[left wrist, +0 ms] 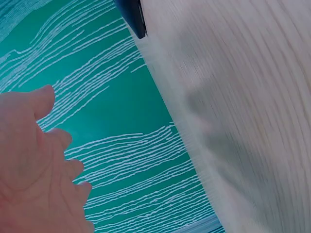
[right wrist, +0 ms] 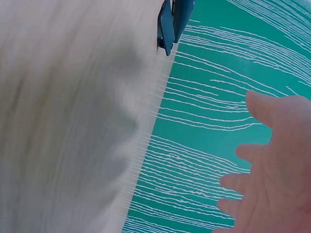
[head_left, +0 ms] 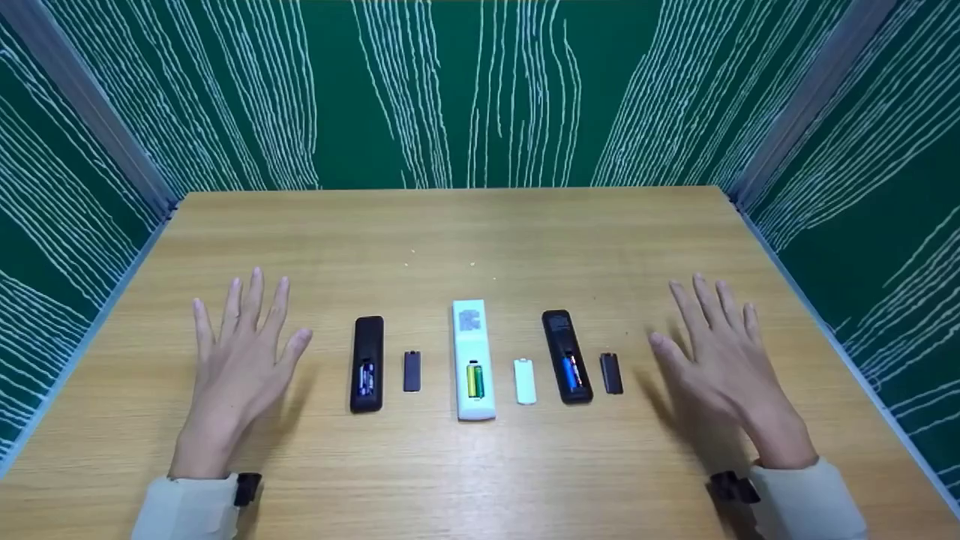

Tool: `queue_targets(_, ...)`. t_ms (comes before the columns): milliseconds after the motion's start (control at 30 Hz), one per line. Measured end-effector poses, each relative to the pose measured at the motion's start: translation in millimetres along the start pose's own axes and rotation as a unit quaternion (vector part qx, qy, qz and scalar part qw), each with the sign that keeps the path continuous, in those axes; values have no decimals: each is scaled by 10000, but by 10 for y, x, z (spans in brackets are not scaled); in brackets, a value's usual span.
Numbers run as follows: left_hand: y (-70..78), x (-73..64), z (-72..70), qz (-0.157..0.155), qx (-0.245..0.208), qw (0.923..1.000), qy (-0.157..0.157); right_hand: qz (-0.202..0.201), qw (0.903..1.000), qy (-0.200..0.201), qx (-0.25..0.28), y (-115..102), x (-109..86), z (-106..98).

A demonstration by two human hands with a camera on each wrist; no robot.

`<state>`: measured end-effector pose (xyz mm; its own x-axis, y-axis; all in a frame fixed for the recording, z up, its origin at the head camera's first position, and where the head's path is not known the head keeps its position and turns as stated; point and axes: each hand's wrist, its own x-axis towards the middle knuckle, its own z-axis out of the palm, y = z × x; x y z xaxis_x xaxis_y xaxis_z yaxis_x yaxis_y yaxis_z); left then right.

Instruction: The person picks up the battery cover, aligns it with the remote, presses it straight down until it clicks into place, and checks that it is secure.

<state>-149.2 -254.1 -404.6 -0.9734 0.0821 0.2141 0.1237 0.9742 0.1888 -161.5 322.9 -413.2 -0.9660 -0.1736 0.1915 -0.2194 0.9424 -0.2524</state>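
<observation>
My left hand (head_left: 244, 364) is spread palm down above the table's left side, holding nothing. Likewise spread and holding nothing, my right hand (head_left: 716, 367) hovers over the right side. Between them lie three remote controls, battery bays uncovered: a black remote (head_left: 367, 337) nearest the left hand, a white remote (head_left: 470, 345) in the middle and a tilted black remote (head_left: 559, 337). Batteries sit in each bay, including a green battery (head_left: 479, 381) in the white one. To each remote's right rests its cover: a dark cover (head_left: 412, 371), a white cover (head_left: 525, 381) and a black cover (head_left: 611, 373).
Light wooden table (head_left: 465, 480) under everything, with a few tiny pale specks behind the white remote. Green panels (head_left: 360, 90) with white wavy lines enclose the back and both sides. A dark band (head_left: 247, 487) sits at the left cuff.
</observation>
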Motion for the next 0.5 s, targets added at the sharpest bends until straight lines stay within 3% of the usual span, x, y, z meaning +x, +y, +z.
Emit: queue_targets(500, 192, 66, 17, 104, -415, 9990, 90, -81, 9991, -30, 426, -26, 101, -9)
